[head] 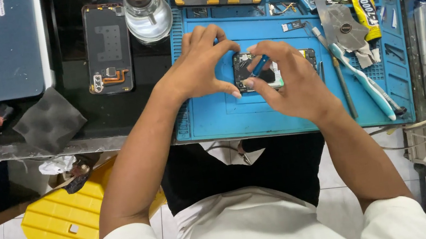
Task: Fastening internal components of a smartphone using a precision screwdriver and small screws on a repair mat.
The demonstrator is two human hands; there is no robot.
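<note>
your left hand (pixel 199 67) and right hand (pixel 289 79) meet over the opened phone (pixel 257 71), which lies just above the middle of the frame on the blue work mat (pixel 223 114). the left hand is curled, thumb and forefinger pinching the phone's left edge to steady it. the right hand is closed in a fine grip on a small blue tool (pixel 259 65), its tip down among the exposed parts inside the phone; what the tip touches is too small to tell.

by the look of it you are in the middle of the inside work, picking at or prying a part near the phone's upper half, with the back cover (pixel 108 46) lying well apart at the upper left on the dark table. the next move seems to call for a light, steady touch: keep the left pinch firm so the body does not slide on the mat, and work the tip slowly. tweezers (pixel 344 85) and a toothbrush (pixel 364 82) lie just to the right of your right hand, a glue tube (pixel 365 10) beyond them at the upper right.
</note>
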